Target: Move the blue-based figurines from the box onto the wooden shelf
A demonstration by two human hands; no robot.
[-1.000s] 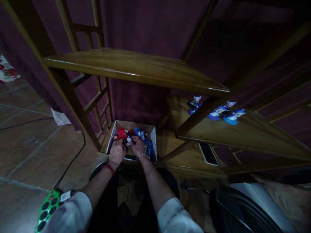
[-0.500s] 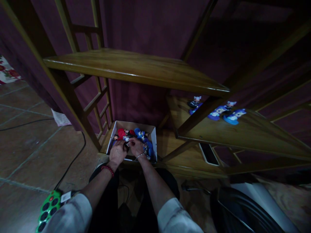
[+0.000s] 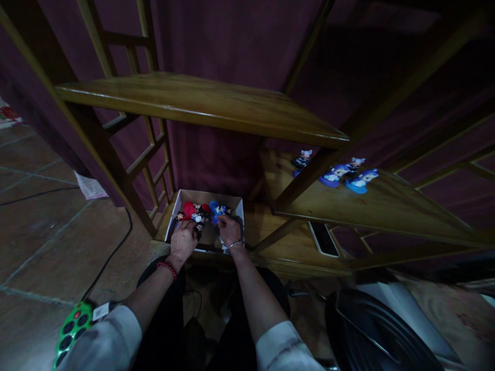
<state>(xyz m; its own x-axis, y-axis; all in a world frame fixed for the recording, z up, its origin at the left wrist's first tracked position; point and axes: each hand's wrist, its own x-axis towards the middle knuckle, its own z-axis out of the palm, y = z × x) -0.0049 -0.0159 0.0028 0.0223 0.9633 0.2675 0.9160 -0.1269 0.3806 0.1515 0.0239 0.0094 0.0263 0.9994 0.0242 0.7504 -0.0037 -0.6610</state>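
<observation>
Both of my hands are inside a shallow white-walled cardboard box (image 3: 240, 208) holding several small figurines. My left hand (image 3: 183, 240) is at the box's left side, fingers curled against a dark figurine (image 3: 200, 225); the grip is partly hidden. Farther right, my right hand (image 3: 231, 230) has its thumb and fingers drawn together beside a blue figurine (image 3: 215, 208). What lies between those fingertips, if anything, is too small to make out. Red figurine pieces (image 3: 189, 208) lie beyond my left hand. My right hand and wrist cover part of the box's right side.
A wooden shelf board (image 3: 201, 103) overhangs the box. More figurines (image 3: 361, 180) stand on a middle shelf (image 3: 371, 214) at right, behind a slanting post. A phone (image 3: 324, 238) lies on the lower board. A black chair (image 3: 379, 330) and a green power strip (image 3: 73, 330) are nearby.
My right hand has moved away from my left, toward the right side of the box. My left hand stays among the figurines at the left. The view has shifted slightly.
</observation>
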